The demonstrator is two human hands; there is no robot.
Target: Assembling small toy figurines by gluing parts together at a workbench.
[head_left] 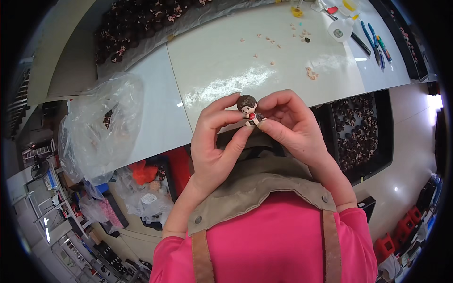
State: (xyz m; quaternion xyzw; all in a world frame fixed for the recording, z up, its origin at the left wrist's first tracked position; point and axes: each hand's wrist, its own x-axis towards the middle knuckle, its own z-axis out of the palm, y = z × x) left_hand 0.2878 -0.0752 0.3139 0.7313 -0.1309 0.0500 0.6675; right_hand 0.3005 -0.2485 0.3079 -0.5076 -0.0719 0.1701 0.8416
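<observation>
A glossy white worktable (226,66) fills the upper part of the view, seen from above, in a crowded workshop with shelving and a pale floor around it. One person in a pink shirt and a tan apron works at its near edge.

On the table lie many tiny pinkish parts (271,42), too small and scattered to count, one white squeeze bottle (340,29), and a few blue-handled tools (375,40) at the far right. A heap of dark-haired figurines (137,26) covers the far left corner. One black tray (361,132), below the table edge on the right, holds many more such figurines. One large clear plastic bag (101,127) hangs off the left side, with smaller bags lower down.

Both hands are raised together over the table's near edge. Between them sits one small doll figurine (250,111) with brown hair, a pale face and a red spot on its chest. The left hand (214,141) pinches it from the left, thumb below and forefinger curled over its head. The right hand (292,125) grips it from the right, fingertips closed against its body and feet.
</observation>
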